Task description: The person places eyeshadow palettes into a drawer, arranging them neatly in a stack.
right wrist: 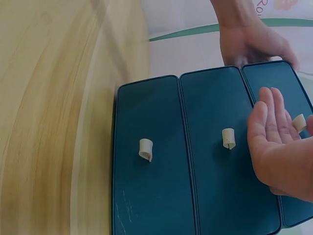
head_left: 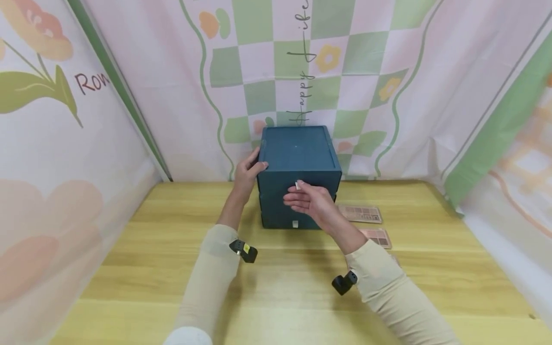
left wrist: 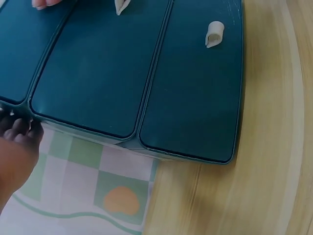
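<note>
A dark teal drawer box (head_left: 297, 148) with three stacked drawers stands on the wooden table. My left hand (head_left: 246, 177) grips its upper left side, the thumb at the top edge and the fingers along the side wall. In front of the top drawer, my right hand (head_left: 316, 203) pinches the small white pull tab (right wrist: 299, 123) between thumb and index finger, while the other fingers stretch out loosely. Similar tabs show on the middle drawer (right wrist: 228, 138) and the bottom drawer (right wrist: 145, 149). All three drawer fronts look closed.
Right of the box lie two flat makeup palettes (head_left: 360, 213), the nearer palette (head_left: 376, 237) partly behind my right forearm. A pale edge of something else shows by the sleeve. Printed curtains (head_left: 172, 86) hang behind and beside the wooden table (head_left: 276, 297).
</note>
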`<state>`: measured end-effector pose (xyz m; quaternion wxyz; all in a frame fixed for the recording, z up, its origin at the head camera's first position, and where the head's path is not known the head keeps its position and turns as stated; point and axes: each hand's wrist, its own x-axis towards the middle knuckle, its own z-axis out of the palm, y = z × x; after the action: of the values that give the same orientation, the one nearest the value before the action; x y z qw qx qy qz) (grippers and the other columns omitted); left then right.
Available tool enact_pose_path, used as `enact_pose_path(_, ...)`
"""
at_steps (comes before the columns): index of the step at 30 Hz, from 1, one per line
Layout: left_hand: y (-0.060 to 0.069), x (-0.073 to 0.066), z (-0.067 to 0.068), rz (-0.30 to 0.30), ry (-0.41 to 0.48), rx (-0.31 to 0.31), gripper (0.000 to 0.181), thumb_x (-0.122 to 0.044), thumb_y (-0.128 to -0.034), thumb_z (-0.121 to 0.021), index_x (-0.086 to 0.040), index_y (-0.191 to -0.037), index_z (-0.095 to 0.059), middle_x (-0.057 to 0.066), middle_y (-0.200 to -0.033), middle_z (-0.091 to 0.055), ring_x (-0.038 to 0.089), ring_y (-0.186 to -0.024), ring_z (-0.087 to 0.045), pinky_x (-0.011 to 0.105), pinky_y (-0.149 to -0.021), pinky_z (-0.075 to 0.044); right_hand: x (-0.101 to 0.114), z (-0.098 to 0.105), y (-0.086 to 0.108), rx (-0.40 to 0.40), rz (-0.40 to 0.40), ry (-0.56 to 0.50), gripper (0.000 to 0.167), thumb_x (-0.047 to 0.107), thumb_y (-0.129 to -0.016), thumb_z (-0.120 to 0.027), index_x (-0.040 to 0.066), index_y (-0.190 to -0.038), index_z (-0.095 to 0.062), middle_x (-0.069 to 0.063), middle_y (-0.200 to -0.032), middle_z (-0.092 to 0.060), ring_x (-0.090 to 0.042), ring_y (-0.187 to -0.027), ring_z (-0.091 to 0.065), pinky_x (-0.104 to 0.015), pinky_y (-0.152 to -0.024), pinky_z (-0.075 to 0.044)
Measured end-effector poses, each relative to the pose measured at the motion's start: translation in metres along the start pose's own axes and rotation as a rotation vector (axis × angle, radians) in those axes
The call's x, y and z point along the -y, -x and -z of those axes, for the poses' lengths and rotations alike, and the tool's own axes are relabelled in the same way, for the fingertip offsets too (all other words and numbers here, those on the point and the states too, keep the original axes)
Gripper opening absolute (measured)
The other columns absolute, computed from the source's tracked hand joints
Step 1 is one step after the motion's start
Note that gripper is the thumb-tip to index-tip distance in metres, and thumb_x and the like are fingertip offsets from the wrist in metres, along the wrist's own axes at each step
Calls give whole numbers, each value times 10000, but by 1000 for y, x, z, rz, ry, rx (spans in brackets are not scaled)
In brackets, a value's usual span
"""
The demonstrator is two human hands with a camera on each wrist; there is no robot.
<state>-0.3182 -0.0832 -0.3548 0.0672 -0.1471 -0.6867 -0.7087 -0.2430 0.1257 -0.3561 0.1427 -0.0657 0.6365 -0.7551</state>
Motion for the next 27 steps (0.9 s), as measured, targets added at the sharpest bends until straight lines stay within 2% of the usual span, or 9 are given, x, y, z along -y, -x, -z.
enact_pose_path(5,-1,4,-3,-23,-4,-32,668,-158,-922,-558,-54,-1559,-387,106,-1655,-357,227,-1553,-315,412,-1251,-307,-4,-3,0,-34,21,-7,321,272,-1076,-464,22,-1158,-649,107,-827,-774,-37,-848,-748,-201,-805,-581)
enact_pose_path(9,-1,5,-4,-44,-4,-52,665,-143,-910,-545,-31,-1548,-396,133,-1640,-374,241,-1542,-336,434,-1234,-333,-8,-4,0,-52,36,-18,271,242,-1078,-457,68,-1055,-663,103,-807,-771,-36,-826,-749,-200,-787,-581)
enact_pose_path(19,-2,4,-5,-82,-12,-50,690,-143,-898,-533,-4,-1554,-367,164,-1639,-363,256,-1548,-321,441,-1250,-303,-9,-6,2,-51,62,-23,270,233,-1080,-447,95,-1003,-665,108,-819,-772,-35,-836,-746,-207,-814,-585)
enact_pose_path(27,-3,7,-5,-81,-23,-78,677,-176,-893,-551,-60,-1545,-411,107,-1631,-387,203,-1551,-317,402,-1260,-290,-13,-9,3,-64,107,11,301,215,-1083,-421,76,-980,-668,113,-813,-778,-39,-828,-755,-218,-822,-589)
